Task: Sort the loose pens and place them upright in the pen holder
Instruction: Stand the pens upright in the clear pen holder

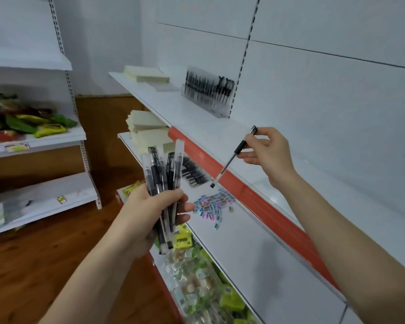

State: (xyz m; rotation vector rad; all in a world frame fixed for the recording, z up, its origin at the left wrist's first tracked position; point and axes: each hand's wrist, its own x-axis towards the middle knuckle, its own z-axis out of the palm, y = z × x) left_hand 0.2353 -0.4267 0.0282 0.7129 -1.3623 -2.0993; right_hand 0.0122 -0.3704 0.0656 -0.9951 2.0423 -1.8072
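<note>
Sorting looks well under way: the left hand (150, 213) is closed round a bundle (155, 176) of pens, fingers and thumb wrapped about their lower halves, so that they fan upward near the middle of the scene. To the right, the right hand (269, 153) pinches one pen (240, 148) near its upper end between thumb and fingertips, the other fingers loosely spread. The pen hangs slanting, its lower tip down and to the left, over the red front edge of the top shelf (173, 101). The holder (208, 94), a clear rack, stands far back on that shelf against the wall panel, with a row of dark pens upright in it; it is well apart from both hands. More loose pens (194, 173) lie flat on the middle shelf (243, 242), just beyond the bundle, with a scatter of small coloured tabs (214, 204) near them. My reading is that the step in hand is carrying the single pen to the holder. The next move would call for reaching up and away to the far left, turning the pen from its slant to vertical, and finding a free slot. Whether any slot is free cannot be told, since the rack is blurred. The bundle would need a steady grip meanwhile, as it is held low and could splay.
</note>
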